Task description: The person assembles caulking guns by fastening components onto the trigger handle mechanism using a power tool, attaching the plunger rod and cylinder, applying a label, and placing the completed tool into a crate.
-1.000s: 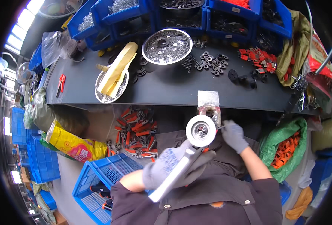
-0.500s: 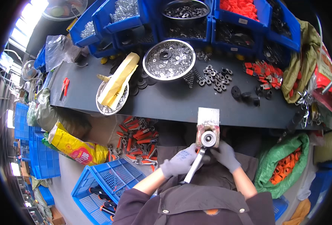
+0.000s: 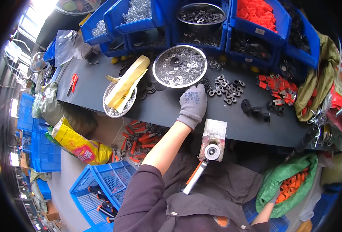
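My left hand (image 3: 194,102), in a grey glove, reaches over the bench to the small pile of dark springs (image 3: 206,86) by the steel bowl of washers (image 3: 196,73). Its fingers are curled together at the springs; what they hold is hidden. My right hand (image 3: 273,198) dips into the green sack (image 3: 308,185) of orange plastic parts (image 3: 294,187), its fingers out of sight. Before me, untouched by either hand, a silver lever handle (image 3: 196,178) with an orange strip lies against a metal block fixture (image 3: 215,130). A round, ringed disc (image 3: 212,152) sits at the handle's upper end.
Metal nuts (image 3: 229,89), black flanged parts (image 3: 254,109) and red clips (image 3: 278,88) lie to the right on the bench (image 3: 163,110). Blue bins (image 3: 258,33) line the back. A smaller bowl (image 3: 106,104) with yellow paper stands left; a blue crate (image 3: 87,195) stands below.
My hands have parted from the handle at the fixture. The left went forward to the springs; the right went down right into the green sack. The view has shifted slightly.
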The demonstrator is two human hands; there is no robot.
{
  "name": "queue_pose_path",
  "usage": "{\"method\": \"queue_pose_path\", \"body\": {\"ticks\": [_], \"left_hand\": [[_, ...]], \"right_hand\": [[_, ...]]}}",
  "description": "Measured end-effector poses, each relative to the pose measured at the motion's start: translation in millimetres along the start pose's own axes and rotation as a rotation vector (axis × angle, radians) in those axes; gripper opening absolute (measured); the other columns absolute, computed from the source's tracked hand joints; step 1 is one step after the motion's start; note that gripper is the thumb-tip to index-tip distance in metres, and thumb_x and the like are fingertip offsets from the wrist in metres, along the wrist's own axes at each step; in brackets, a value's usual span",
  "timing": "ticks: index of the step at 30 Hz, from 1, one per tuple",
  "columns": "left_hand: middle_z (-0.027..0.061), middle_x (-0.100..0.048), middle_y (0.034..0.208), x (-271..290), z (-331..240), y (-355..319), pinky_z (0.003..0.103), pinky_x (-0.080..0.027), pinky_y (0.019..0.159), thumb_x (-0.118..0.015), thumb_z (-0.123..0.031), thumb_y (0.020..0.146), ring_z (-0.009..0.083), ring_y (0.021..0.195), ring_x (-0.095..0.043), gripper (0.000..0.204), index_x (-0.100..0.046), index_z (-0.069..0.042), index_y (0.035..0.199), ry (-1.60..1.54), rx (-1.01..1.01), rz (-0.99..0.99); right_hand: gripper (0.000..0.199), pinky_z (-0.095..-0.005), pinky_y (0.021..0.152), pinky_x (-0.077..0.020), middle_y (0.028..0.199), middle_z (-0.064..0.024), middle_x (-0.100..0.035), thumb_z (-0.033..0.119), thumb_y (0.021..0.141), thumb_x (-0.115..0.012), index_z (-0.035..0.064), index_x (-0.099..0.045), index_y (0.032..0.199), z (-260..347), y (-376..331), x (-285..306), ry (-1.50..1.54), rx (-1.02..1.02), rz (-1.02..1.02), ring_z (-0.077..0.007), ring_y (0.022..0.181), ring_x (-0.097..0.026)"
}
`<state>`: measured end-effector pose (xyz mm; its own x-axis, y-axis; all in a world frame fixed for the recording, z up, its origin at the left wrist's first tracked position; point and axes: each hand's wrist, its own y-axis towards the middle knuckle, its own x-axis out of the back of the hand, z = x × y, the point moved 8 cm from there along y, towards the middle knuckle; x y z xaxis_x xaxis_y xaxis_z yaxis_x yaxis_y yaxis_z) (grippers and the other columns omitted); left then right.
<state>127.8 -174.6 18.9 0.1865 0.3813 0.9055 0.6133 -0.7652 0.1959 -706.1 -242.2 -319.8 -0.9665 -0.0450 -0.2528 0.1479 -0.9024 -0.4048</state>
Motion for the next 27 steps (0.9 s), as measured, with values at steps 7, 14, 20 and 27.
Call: {"method": "queue_pose_path", "body": {"ticks": [7,14,20,27], "left_hand": [[0.0164,-0.064,0.096,21.8,9.7,-26.1,0.046,-0.055,0.076,-0.067,-0.014,0.079,0.0348,0.085,-0.067,0.021,-0.061,-0.007,0.098,0.123,-0.059,-0.024],[0.0109,-0.067,0.091,43.5,11.2,-48.2,0.044,-0.051,0.077,-0.066,-0.01,0.082,0.0333,0.091,-0.064,0.02,-0.061,-0.007,0.101,-0.08,-0.086,-0.149],[0.0085,-0.067,0.088,35.7,27.7,-55.0,0.043,-0.05,0.081,-0.07,-0.009,0.082,0.031,0.091,-0.063,0.028,-0.062,-0.007,0.109,-0.244,-0.157,-0.14],[0.0095,-0.067,0.096,55.6,17.8,-50.8,0.042,-0.05,0.083,-0.068,-0.007,0.081,0.0332,0.092,-0.062,0.023,-0.067,-0.008,0.105,-0.16,-0.237,-0.291]], "right_hand": [[0.043,-0.0352,0.103,-0.0435,0.133,-0.0131,-0.059,0.03,0.107,-0.038,0.0013,-0.054,0.134,-41.4,-4.2,-0.2,0.107,-0.059,0.084,-0.0276,0.119,-0.056],[0.043,-0.0353,0.106,-0.0405,0.137,-0.0126,-0.056,0.029,0.107,-0.037,0.0019,-0.051,0.137,-44.9,-1.9,-63.6,0.168,-0.06,0.138,-0.027,0.123,-0.053],[0.044,-0.0353,0.108,-0.038,0.14,-0.0122,-0.053,0.028,0.107,-0.037,0.0024,-0.049,0.14,-39.0,-22.3,-77.7,0.205,-0.022,0.246,-0.0265,0.126,-0.051],[0.044,-0.0354,0.111,-0.0351,0.143,-0.0117,-0.05,0.027,0.107,-0.036,0.003,-0.046,0.142,-33.3,-33.4,-101.6,0.251,0.023,0.369,-0.0258,0.129,-0.048]]}}
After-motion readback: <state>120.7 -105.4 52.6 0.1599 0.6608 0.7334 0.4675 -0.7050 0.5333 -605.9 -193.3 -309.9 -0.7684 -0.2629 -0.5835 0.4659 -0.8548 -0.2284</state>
